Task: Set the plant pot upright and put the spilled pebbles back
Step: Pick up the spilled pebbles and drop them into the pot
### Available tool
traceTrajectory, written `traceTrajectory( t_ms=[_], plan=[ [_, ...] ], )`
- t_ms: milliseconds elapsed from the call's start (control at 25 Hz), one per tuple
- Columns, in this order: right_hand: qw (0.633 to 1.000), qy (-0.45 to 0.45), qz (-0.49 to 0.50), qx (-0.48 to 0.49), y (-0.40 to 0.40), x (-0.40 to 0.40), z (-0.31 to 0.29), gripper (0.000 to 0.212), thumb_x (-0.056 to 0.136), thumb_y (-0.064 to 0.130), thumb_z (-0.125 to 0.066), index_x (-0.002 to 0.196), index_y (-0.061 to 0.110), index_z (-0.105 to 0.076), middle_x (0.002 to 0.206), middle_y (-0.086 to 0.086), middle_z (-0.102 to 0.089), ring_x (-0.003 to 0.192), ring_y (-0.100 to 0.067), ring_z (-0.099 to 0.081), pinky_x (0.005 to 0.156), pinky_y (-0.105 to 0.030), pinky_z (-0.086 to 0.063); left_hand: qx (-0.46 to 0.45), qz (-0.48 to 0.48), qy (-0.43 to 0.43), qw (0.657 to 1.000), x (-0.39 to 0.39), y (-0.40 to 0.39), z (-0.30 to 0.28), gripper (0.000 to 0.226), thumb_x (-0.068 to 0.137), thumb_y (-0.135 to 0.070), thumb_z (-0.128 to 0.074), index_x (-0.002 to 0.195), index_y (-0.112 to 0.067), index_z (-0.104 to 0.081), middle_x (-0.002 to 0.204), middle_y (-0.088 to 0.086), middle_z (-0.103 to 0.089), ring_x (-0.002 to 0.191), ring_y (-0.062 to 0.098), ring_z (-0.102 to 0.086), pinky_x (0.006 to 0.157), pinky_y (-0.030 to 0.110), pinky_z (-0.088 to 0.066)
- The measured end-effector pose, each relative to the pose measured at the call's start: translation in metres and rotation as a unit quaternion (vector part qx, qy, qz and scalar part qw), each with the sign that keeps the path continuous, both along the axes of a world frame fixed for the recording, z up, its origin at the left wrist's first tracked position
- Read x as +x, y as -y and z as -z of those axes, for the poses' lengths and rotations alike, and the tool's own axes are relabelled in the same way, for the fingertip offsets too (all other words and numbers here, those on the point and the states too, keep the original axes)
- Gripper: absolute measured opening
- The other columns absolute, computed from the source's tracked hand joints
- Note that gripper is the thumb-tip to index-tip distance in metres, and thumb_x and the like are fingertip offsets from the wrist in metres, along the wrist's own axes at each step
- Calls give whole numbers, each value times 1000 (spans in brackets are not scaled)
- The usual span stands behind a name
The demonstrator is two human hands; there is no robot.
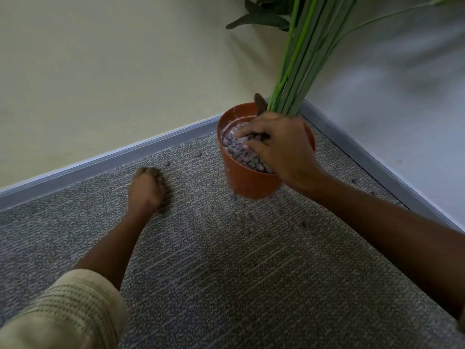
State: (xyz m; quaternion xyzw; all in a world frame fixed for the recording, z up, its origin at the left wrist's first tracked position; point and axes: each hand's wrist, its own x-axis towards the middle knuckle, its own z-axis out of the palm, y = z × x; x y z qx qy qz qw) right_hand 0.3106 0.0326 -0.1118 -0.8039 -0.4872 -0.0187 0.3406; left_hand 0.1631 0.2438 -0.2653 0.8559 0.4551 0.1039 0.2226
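Observation:
An orange plant pot (247,181) stands upright on the carpet in the room's corner, with long green stems (298,64) rising from it. Grey-brown pebbles (240,153) fill its top. My right hand (278,144) rests over the pot's mouth, fingers spread and touching the pebbles inside. To the left of the pot, my left hand (147,188) is curled knuckles-up on the carpet, fingers closed over loose pebbles; what lies in the palm is hidden. Several spilled pebbles (241,217) are scattered on the carpet in front of the pot, and two more pebbles (196,154) near the wall.
Grey patterned carpet (226,285) covers the floor. A grey skirting board (113,159) runs along the cream wall at the left, and another skirting board (377,170) along the pale wall at the right. Dark leaves (261,20) hang at the top.

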Motion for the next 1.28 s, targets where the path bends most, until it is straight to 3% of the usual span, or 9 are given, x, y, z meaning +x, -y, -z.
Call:
traceTrajectory(
  t_ms=[160, 280, 400, 680, 840, 1000, 1120, 1200, 1280],
  plan=[
    [998, 3, 26, -61, -9, 10, 16, 33, 84, -4, -59, 111, 11, -68, 117, -9, -65, 100, -9, -55, 87, -12, -42, -10, 96, -44, 994, 29, 2, 1, 52, 90, -5, -46, 140, 2, -34, 149, 25, -33, 131, 42, -41, 107, 43, -36],
    [998, -8, 37, -47, -11, 13, 17, 37, 83, -10, -54, 110, 11, -68, 119, -12, -63, 109, -20, -57, 93, -27, -51, -11, 103, -47, 994, 45, 4, 4, 55, 87, -3, -49, 140, 3, -34, 145, 27, -34, 127, 44, -43, 104, 44, -38],
    [1000, 7, 26, -2, -3, 11, 14, 24, 84, -6, -56, 100, 7, -70, 108, -11, -67, 101, -19, -62, 88, -34, -53, -2, 154, -50, 987, 55, 7, 7, 63, 84, -3, -53, 143, -3, -30, 147, 24, -32, 127, 43, -43, 102, 45, -40],
    [988, 81, -132, 18, 23, -23, 34, 15, 80, -2, -64, 93, 4, -70, 95, -11, -66, 84, -18, -63, 72, -23, -51, 65, 241, -145, 957, 68, 7, 17, 61, 95, -16, -45, 150, -17, -18, 160, 14, -12, 145, 36, -20, 117, 46, -24],
    [938, 188, -206, -207, 29, -25, 75, 35, 79, -2, -60, 112, 5, -61, 112, -14, -63, 102, -27, -61, 77, -37, -54, 115, 250, -131, 952, 58, 5, 11, 54, 95, -14, -45, 147, -13, -30, 152, 16, -31, 123, 39, -51, 100, 42, -44],
    [892, 93, -186, -400, 39, -22, 118, 68, 85, -4, -48, 145, 19, -27, 155, -14, -20, 142, -34, -21, 111, -47, -33, 110, 236, -85, 962, 55, 7, 2, 45, 86, -8, -56, 131, -6, -51, 129, 19, -47, 102, 41, -60, 88, 42, -48],
    [867, 66, -198, -453, 44, -29, 136, 80, 86, -7, -45, 149, 28, -10, 160, -12, 4, 145, -41, 4, 115, -54, -14, 54, 217, -58, 973, 60, 6, 0, 63, 79, -3, -60, 139, -7, -40, 139, 21, -38, 121, 42, -48, 100, 42, -42],
    [864, 95, -208, -449, 45, -38, 141, 69, 92, 0, -42, 149, 21, -9, 159, -15, 0, 144, -44, 0, 114, -53, -21, 11, 252, -97, 963, 67, 8, 0, 71, 81, -3, -57, 147, -9, -29, 155, 17, -21, 138, 38, -32, 113, 41, -33],
    [871, 133, -210, -424, 44, -44, 141, 59, 93, 2, -42, 147, 8, -18, 154, -20, -17, 142, -42, -14, 109, -47, -34, 28, 283, -135, 949, 73, 15, 3, 64, 86, -8, -53, 146, -9, -31, 157, 14, -18, 138, 37, -33, 114, 41, -33]
  ],
)
